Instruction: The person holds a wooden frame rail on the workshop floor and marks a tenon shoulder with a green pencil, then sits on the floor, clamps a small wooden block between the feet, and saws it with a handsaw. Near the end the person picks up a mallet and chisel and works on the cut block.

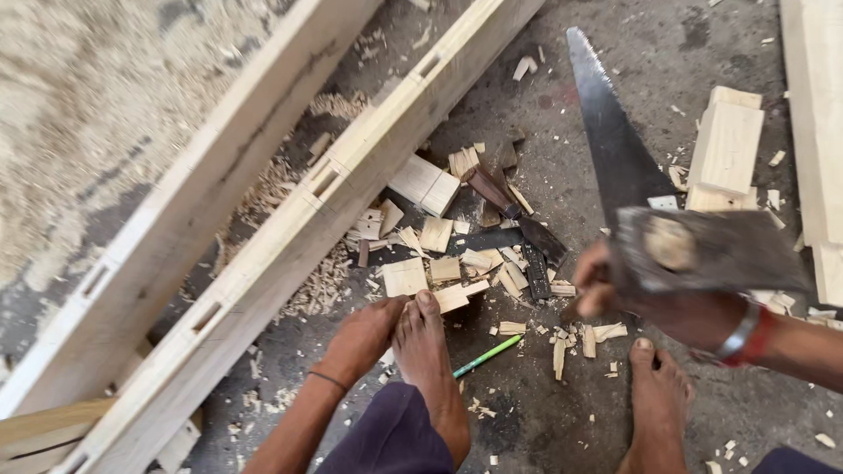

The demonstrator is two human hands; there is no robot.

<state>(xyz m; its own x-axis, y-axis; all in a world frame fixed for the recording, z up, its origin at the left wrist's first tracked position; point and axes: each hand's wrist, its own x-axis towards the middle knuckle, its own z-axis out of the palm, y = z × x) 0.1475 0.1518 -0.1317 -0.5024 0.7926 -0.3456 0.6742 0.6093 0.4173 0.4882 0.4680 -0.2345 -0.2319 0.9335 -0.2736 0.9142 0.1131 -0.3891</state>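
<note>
My right hand (615, 285) is raised in front of me, fingers curled tight around the handle of a handsaw (650, 211). A metal bangle and a red band sit on that wrist. The wide, worn heel of the saw blade covers most of my knuckles, so I see only the thumb and a couple of fingers at its left edge. From there the dark steel blade tapers up and away to a point near the top of the view, its toothed edge facing right; the surface looks dull and scuffed, with a pale round patch near the handle.

My left hand (364, 338) reaches down to the floor beside my left foot (430, 360), palm down, fingers bent onto the ground near a pale wood offcut (406, 276). Whether it has hold of anything I cannot tell, because the fingers are tucked under and partly hidden by the foot.

Just ahead of the feet lie scattered wood chips and blocks, a green pencil (487, 355), and a dark chisel (505, 202) resting among the offcuts. A long timber beam (290, 237) with cut mortise slots runs diagonally across the left, with a second beam parallel behind it. Cut blocks (724, 145) are stacked at upper right. My right foot (654, 404) is cut off by the bottom edge.
</note>
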